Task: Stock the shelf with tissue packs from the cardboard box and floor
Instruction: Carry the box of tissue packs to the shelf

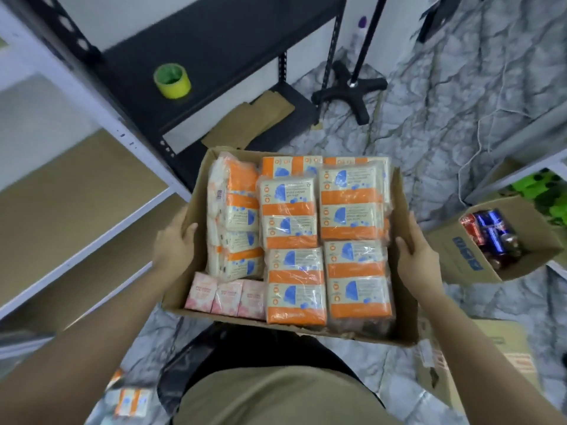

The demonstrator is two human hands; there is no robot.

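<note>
I see my left hand (pixel 175 243) and right hand (pixel 412 250) gripping the side walls of the box (pixel 405 216), held off the marbled floor (pixel 445 118). Its brown cardboard is packed with glossy orange-and-cream packs (pixel 352 204), three pink ones at the near-left corner. Left of the box stands the white shelf (pixel 92 228), boards bare.
</note>
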